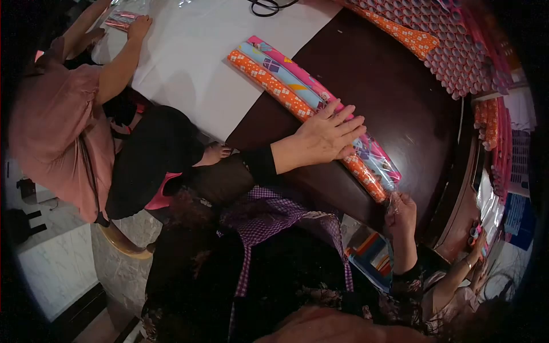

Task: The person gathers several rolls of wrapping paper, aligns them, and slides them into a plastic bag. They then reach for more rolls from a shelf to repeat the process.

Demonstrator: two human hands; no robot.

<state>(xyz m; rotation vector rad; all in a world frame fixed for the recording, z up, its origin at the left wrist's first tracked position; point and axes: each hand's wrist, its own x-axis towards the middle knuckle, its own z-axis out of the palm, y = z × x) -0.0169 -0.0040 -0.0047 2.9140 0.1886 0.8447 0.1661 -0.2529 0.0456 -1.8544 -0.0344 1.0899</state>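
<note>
Three patterned rolls of wrapping paper lie side by side on the dark table [354,68]: an orange one [274,86] with white figures, a light blue one [286,73] and a pink one [309,79]. Clear, shiny plastic film [374,166] covers at least their near part. My left hand [323,138] rests across the rolls, palm down, fingers stretched and apart. At their near end, my right hand [403,214] has its fingers pinched together on the loose end of the film.
White sheeting [194,57] covers the table's left part, with a black cable [264,8] on it. Many stacked rolls [457,63] fill the upper right. A person at left touches a reddish pack [119,21]; another person's hand [477,251] is at right.
</note>
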